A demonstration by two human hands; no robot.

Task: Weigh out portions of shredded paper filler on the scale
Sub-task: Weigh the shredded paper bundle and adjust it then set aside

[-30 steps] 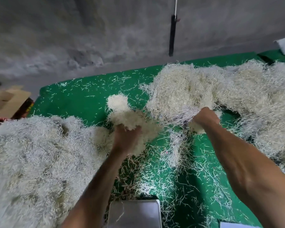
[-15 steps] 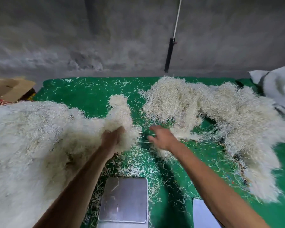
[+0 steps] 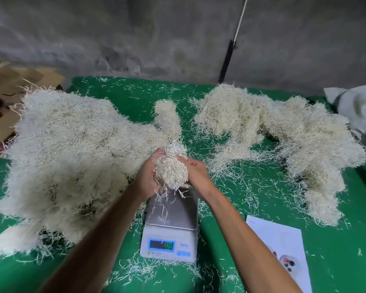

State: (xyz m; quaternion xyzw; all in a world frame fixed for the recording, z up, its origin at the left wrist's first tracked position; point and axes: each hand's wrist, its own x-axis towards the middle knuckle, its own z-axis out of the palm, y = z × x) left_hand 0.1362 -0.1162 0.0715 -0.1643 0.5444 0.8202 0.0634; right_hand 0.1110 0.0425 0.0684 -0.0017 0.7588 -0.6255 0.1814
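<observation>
Right over the scale [image 3: 170, 216] pan I've got a clump of shredded paper [image 3: 172, 168] cupped between my left hand [image 3: 148, 176] and right hand [image 3: 195, 172], fingers curled round it, so best to lower it gently and dead centre.

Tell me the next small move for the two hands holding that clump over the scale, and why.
Probably lower the clump of shredded paper straight down onto the scale's steel platform and let go. The left hand and right hand cup it just above the platform's far edge, and only a few loose strands lie on the platform, so nothing is being weighed yet.
</observation>
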